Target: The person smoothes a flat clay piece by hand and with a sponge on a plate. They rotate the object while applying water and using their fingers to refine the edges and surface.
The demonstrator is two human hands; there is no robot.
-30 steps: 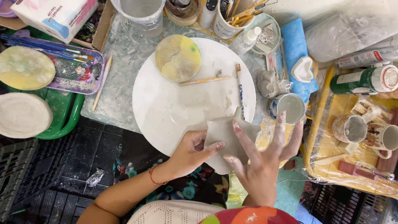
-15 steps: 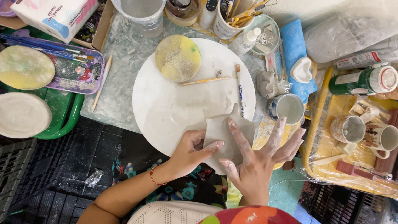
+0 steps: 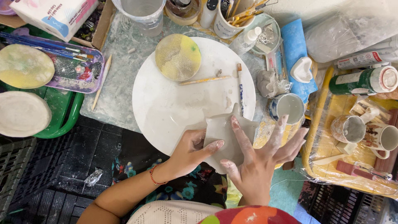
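A flat grey clay piece with pointed corners lies at the near edge of a white round board. My left hand grips its near left side, thumb on top. My right hand is spread wide, its index finger pressing along the clay's right side and its thumb at the near edge. Both hands are smeared with pale clay. A yellow-green round disc, a wooden tool and a thin brush rest on the far part of the board.
A lump of grey clay, a small cup of white liquid and a blue roll sit right of the board. Mugs and a green bottle stand far right. Discs, a paint palette and a green tray lie left.
My right hand has shifted slightly, its index finger sliding further up along the clay's right side. The left hand keeps its hold on the clay.
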